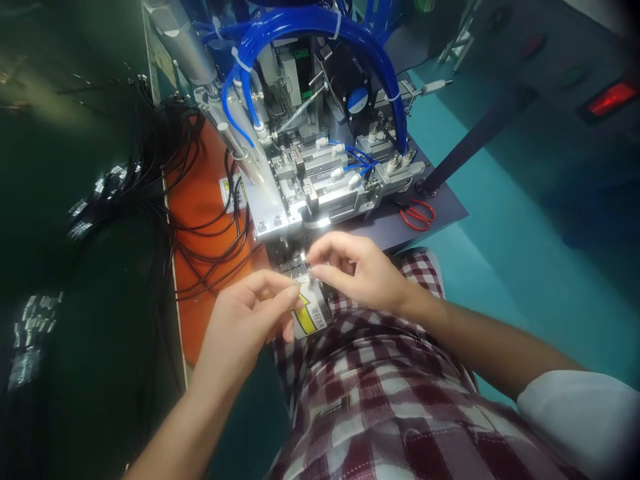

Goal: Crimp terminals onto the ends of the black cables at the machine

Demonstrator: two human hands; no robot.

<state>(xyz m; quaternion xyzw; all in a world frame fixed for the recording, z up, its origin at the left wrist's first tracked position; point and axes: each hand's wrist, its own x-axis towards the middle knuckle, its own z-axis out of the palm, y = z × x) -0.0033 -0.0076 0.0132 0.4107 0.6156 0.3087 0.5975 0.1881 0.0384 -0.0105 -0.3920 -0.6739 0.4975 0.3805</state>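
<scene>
My left hand point(245, 317) is closed in a pinch, thumb against forefinger, at the front of a metal machine point(340, 190). What its fingertips hold, if anything, is too small to make out. Just to the right, my right hand point(367, 273) has its thumb and forefinger drawn close together and the other fingers curled. Anything between those fingertips is too small to name. Beneath both hands is a white label point(315, 310) with a yellow arrow and dark characters, partly covered by my left fingers. Small metal parts point(287, 250) of the machine show just beyond the fingertips.
Black cables point(200, 257) trail over an orange surface point(193, 327) on the left. Thick blue tubes point(305, 23) arch above the machine. Red-handled scissors point(419, 215) lie on the dark base plate point(450, 208) at right. A dark post point(475, 143) rises beside it.
</scene>
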